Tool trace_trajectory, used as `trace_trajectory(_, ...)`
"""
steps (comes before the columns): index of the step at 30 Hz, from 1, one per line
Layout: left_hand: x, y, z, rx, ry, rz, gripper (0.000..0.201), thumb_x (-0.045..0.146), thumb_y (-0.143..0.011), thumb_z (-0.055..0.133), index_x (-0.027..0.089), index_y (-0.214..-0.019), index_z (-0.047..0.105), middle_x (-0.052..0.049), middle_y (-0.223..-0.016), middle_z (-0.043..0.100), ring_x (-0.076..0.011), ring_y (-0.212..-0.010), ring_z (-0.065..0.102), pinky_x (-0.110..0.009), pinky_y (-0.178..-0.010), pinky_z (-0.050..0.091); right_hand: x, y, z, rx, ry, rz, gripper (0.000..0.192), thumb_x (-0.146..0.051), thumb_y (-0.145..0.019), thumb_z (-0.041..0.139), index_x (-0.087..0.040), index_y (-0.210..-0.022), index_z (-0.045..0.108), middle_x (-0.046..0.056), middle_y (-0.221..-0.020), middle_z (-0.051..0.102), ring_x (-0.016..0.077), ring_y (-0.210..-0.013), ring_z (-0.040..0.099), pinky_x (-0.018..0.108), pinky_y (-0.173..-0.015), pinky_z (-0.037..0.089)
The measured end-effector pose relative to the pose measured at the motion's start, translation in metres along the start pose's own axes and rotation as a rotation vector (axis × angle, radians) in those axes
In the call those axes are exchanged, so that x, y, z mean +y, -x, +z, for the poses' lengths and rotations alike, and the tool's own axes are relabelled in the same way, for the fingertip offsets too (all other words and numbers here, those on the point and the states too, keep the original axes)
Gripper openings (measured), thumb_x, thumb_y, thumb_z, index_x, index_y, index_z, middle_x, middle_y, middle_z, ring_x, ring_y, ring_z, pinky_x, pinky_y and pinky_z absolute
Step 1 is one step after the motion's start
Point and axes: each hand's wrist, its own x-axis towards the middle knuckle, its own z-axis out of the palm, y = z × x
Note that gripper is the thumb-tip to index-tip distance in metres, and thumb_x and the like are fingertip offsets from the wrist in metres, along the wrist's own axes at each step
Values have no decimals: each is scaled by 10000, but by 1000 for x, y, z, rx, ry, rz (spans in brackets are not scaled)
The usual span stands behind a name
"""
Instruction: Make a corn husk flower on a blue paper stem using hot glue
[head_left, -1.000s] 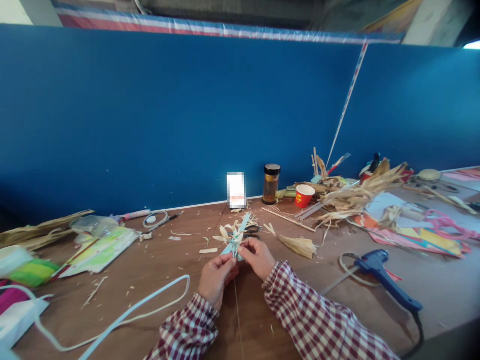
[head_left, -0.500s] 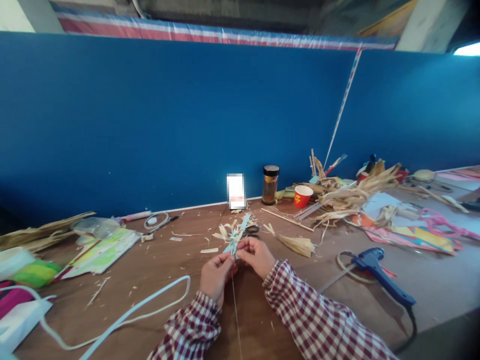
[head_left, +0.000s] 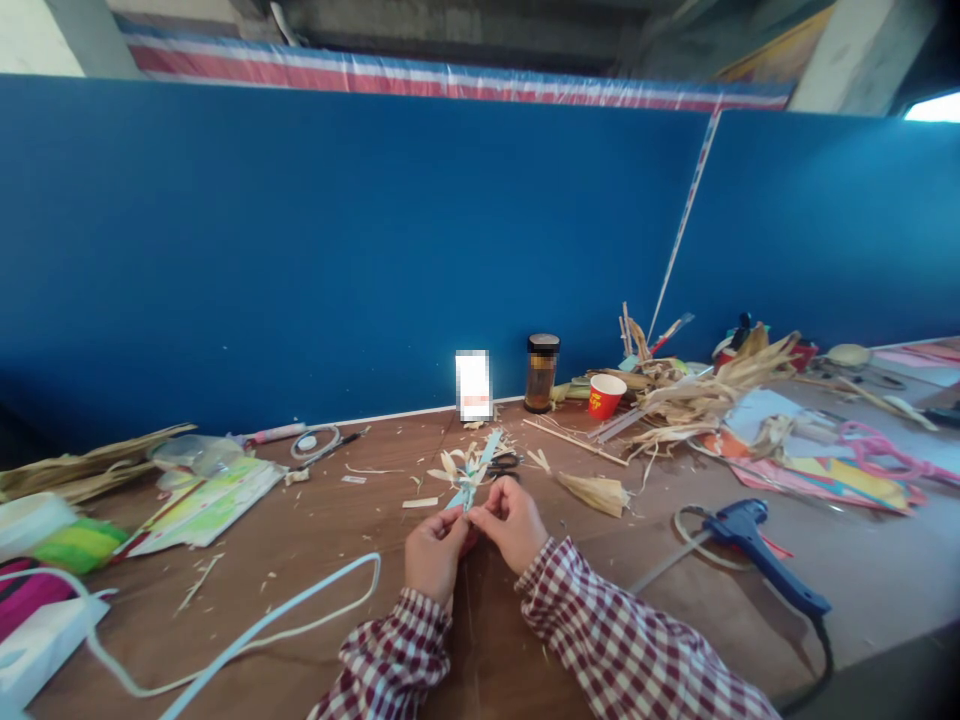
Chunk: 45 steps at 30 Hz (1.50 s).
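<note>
A small craft piece made of a pale blue flat strip with cream dried-husk petals fastened around it (head_left: 470, 470) sits just above the middle of the brown wooden tabletop (head_left: 315, 540), its lower end pinched between both hands while the strip slants up and away toward the blue partition wall (head_left: 337, 250). The left hand (head_left: 435, 553) closes its fingertips on the base of the piece from the left, and the right hand (head_left: 516, 520) closes on it from the right, the two sets of fingertips touching or very nearly so. Compared with a second ago the hands have drawn a little closer together and nearer to the body, and the piece has stayed upright in the same slanted pose, so the grip looks like a tightening or small adjustment at the base rather than a change of hold. Just behind the piece lie loose husk scraps (head_left: 450, 465) and dark-handled scissors (head_left: 504, 461). To the right rests a folded dried corn husk (head_left: 598, 491), and further right a blue hot-glue gun with a cable (head_left: 757, 545). Back by the wall stand an amber glass jar with a black lid (head_left: 541, 373) and a red paper cup (head_left: 605, 395). A pale blue cord loop (head_left: 300, 610) lies to the left.
</note>
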Motion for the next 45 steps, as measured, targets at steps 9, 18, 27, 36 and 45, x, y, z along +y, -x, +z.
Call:
trace_trajectory(9,1,1,0,6,14,14,240,159,-566,773,90,-768,662,-37,-612,687,-115,-532,627,-199,-549,517,-6,3,-2,-26,-50,14,187,-240,-671,611,-190,-758,453,-67,-570,479,82,-485,422,214,-492,359)
trace_trajectory(18,2,12,6,-94,16,16,262,184,-558,776,93,-779,666,-43,-683,701,-121,-568,634,-203,-559,522,2,4,-10,-134,-51,129,281,-428,-741,569,-151,-773,602,-15,-588,560,80,-461,449,186,-401,332)
trace_trajectory(27,-3,7,4,-28,-64,2,177,133,-611,725,98,-763,641,-39,-596,666,-127,-514,613,-242,-554,512,1,4,-16,-78,156,21,229,-368,-718,599,-147,-721,658,-7,-563,590,109,-488,483,228,-488,383)
trace_trajectory(36,-7,7,1,-94,-210,47,459,242,-553,745,98,-959,585,-4,-564,649,-124,-508,582,-228,-531,468,-1,6,-21,-32,469,-46,158,-274,-735,576,-143,-702,656,46,-674,656,147,-623,561,248,-595,397)
trace_trajectory(45,2,9,-8,-220,-809,264,389,197,-671,525,93,-1046,536,21,-563,637,-146,-499,578,-238,-509,425,8,8,-22,-100,714,25,150,-313,-740,582,-188,-753,664,20,-715,654,133,-652,549,229,-601,374)
